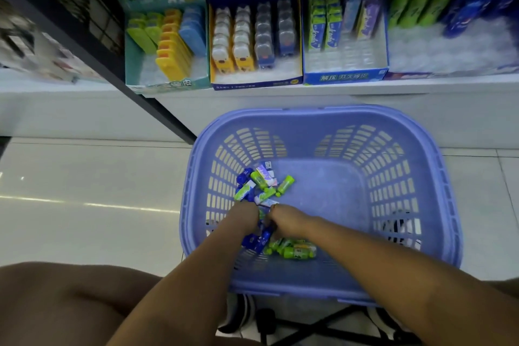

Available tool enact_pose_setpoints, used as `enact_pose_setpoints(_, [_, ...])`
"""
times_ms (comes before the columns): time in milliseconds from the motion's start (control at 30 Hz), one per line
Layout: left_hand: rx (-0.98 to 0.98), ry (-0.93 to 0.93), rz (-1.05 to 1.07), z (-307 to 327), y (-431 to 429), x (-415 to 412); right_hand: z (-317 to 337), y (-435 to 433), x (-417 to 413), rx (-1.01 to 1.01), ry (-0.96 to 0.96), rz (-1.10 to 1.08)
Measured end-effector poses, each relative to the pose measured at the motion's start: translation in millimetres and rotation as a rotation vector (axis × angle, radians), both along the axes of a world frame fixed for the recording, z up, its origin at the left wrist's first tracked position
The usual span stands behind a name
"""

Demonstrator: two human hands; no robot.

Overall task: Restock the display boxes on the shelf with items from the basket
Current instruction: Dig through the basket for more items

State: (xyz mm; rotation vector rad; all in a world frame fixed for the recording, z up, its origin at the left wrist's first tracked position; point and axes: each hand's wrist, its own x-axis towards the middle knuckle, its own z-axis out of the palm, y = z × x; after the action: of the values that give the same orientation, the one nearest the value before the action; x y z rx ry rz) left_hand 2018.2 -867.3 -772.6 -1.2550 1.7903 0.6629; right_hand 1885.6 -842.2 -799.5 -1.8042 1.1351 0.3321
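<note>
Reaching down into the lavender basket (309,113) with both arms, forearms slanting in over its near rim and meeting close to its left wall. Digging with the left hand (243,219), back turned up, fingers curled downward out of sight among blue packs (257,240); cannot tell whether gripping any or only pressing in. Working just beside it with the right hand (287,220), wrist bent, knuckles raised, fingertips tucked under toward the left hand; likewise cannot tell whether pinching a pack or holding nothing. Hands almost touching, with a sliver of pack showing between them.

Beyond the hands, toward the basket's far-left corner, a loose heap of green, blue and purple packs (264,187). Behind the right wrist, by the near edge, a cluster of green packs (295,250).

Above, along the front edge of the white shelf (280,92), a row of display boxes (254,82), partly filled with upright rows of coloured items.
</note>
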Motion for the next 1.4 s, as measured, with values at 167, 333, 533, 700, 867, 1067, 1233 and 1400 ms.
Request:
enact_pose_setpoints(167, [0.014,0.032,0.047,7.1,-1.0,-4.7,3.1,-6.6,-5.3,0.045,-0.015,-0.044])
enact_pose_setpoints(333, [0.076,0.358,0.514,24.3,-11.7,-2.3,23.2,-34.3,-37.4,-0.032,-0.065,-0.128])
enact_pose_setpoints(533, [0.245,0.806,1.349,63.7,-32.4,-28.9,78.1,-72.3,-98.7,0.093,-0.268,-0.339])
enact_pose_setpoints(700, [0.462,1.022,1.333,104.5,-46.6,-60.5,140.0,-88.3,-146.6,0.126,-0.509,-0.439])
enact_pose_setpoints(867, [0.56,1.148,1.221,143.4,-55.9,-86.5,190.0,-92.7,-178.6,0.089,-0.645,-0.513])
enact_pose_setpoints(1067, [0.382,1.327,1.078,177.1,-58.8,-117.2,227.8,-91.4,-201.3,0.005,-0.769,-0.714])
enact_pose_setpoints(1233, [0.151,1.479,1.07,194.3,-60.9,-143.7,252.1,-93.8,-196.1,-0.073,-0.756,-0.907])
enact_pose_setpoints(1400, [0.108,1.532,1.089,203.1,-60.2,-163.1,266.9,-94.7,-196.5,-0.329,-0.771,-1.011])
